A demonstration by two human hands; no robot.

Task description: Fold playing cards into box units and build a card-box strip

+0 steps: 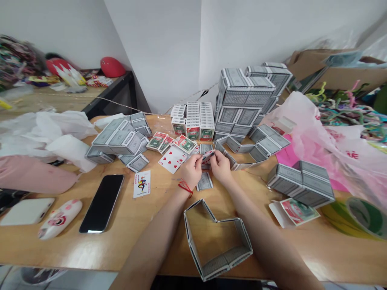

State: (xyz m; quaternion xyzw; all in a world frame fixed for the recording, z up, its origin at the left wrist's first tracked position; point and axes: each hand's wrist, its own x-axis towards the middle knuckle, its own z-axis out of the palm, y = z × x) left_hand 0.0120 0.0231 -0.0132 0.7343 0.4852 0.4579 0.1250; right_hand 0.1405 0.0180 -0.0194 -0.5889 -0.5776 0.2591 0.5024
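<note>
My left hand [191, 170] and my right hand [221, 164] meet at the middle of the table, fingers pinched on a playing card [207, 154] between them. Just below my fingertips a face-down playing card [204, 181] lies on the wood. To the left, red heart playing cards [172, 158] lie face up, partly under a card box [185, 143]. Between my forearms sits a heart-shaped frame [218, 257] made of folded cards. A similar open frame of cards [242, 155] stands beyond my right hand. Whether I hold more than one card is hard to see.
Tall stacked card blocks [242, 100] rise at the back right, beside rows of card boxes [193, 121]. More card blocks lie left [117, 139] and right [302, 181]. A phone [102, 203], a mouse [60, 218], a joker card [142, 184] and green tape [359, 215] are around.
</note>
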